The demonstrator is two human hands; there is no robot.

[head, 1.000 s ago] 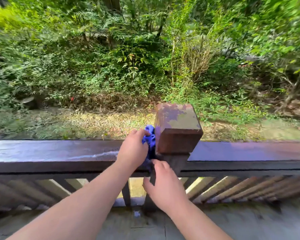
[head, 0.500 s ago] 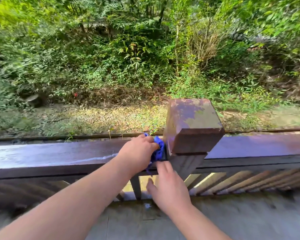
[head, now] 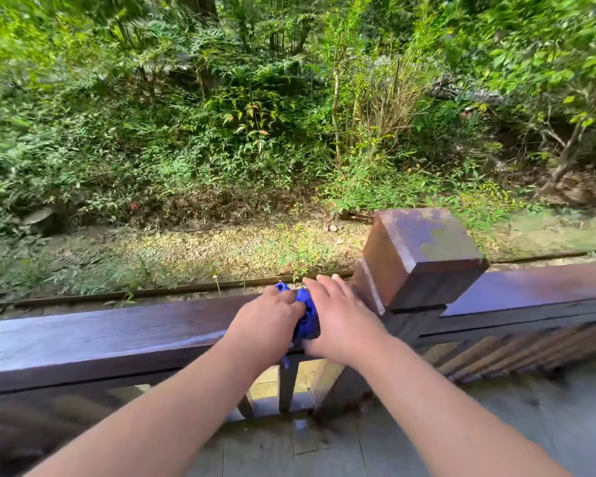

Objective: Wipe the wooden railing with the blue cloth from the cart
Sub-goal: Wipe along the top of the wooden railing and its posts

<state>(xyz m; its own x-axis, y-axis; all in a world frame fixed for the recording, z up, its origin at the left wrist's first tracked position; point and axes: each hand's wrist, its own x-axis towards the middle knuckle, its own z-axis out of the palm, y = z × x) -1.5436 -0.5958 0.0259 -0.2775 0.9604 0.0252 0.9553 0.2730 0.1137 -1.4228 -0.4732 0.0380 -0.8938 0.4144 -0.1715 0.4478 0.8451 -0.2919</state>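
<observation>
change: right hand (head: 341,320) had risen from below the rail onto the blue cloth (head: 306,318) | hands: both clamped on cloth, bunched atop wooden railing (head: 117,335) beside post (head: 417,259) | meaning: probably regripping before next stroke

Dark wooden railing (head: 117,333), wet sheen on top, blue cloth (head: 306,316) bunched on it beside square post (head: 420,256)

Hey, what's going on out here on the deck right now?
A person is cleaning the dark wooden railing. Both the left hand and the right hand press a bunched blue cloth onto the top rail, right beside the square wooden post cap.
</observation>
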